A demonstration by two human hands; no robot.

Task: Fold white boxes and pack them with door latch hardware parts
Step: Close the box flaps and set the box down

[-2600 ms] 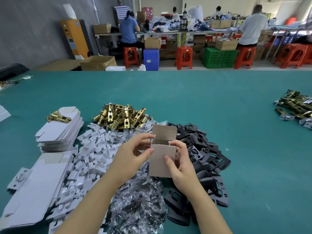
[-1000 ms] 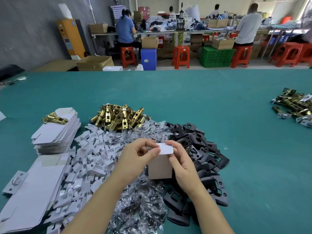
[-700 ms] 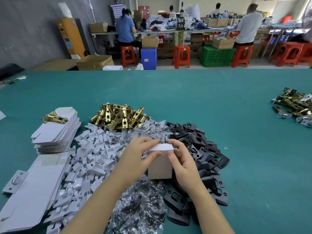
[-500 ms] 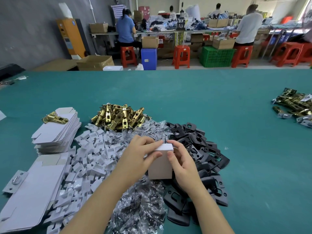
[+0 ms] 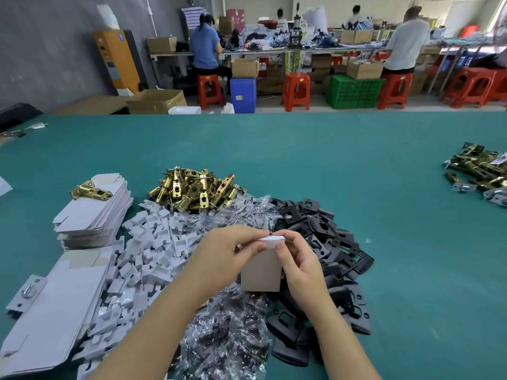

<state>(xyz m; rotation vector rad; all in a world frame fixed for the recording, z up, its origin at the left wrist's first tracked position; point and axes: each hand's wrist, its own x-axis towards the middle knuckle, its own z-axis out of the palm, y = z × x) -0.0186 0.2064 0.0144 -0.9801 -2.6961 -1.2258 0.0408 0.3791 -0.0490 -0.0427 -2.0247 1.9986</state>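
Observation:
A small white box (image 5: 262, 272) stands upright above the parts piles, its top flap folded flat. My left hand (image 5: 223, 256) grips its left side, thumb and fingers pinching the top edge. My right hand (image 5: 299, 263) holds its right side, thumb pressed on the flap's corner. Behind lie a heap of brass latches (image 5: 196, 189), a pile of black plates (image 5: 326, 242), clear plastic bags (image 5: 225, 341) and white card inserts (image 5: 145, 256). Flat box blanks (image 5: 90, 212) are stacked at the left, with one brass latch (image 5: 90, 190) on top.
More flat blanks (image 5: 52, 314) lie at the near left with a silver plate (image 5: 26, 292) beside them. Another heap of brass latches (image 5: 480, 171) sits at the far right of the green table (image 5: 356, 165). People work at benches beyond the table.
The box's top was open, then the flap was folded down and tucked shut. Both hands moved up to its top edge and now pinch it.

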